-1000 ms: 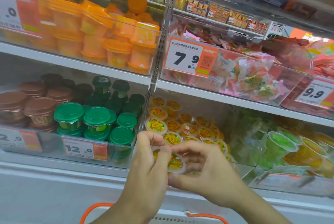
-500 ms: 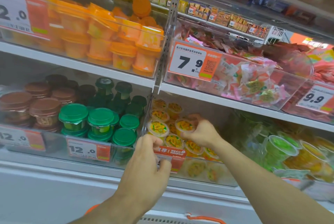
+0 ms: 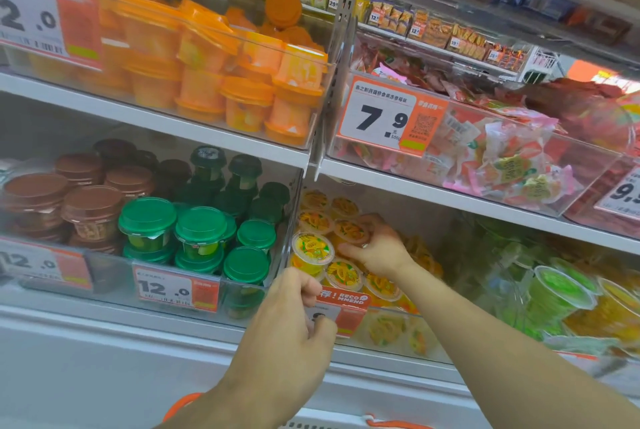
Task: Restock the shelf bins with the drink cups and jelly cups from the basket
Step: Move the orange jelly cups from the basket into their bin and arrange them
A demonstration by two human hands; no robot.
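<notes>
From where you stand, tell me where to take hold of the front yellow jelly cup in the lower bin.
Probably by its rim. The yellow jelly cup sits at the bin's front left corner, printed lid facing forward and up, neighbours packed behind and right. Come from the front above the bin's wall, thumb and fingers across the lid's edge, clear of the right hand.

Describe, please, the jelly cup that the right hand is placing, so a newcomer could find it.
Find the 7.9 price tag; in the clear bin one shelf below, the right hand holds a jelly cup. Unlike its yellow-lidded neighbours, fingers wrap it.
</notes>
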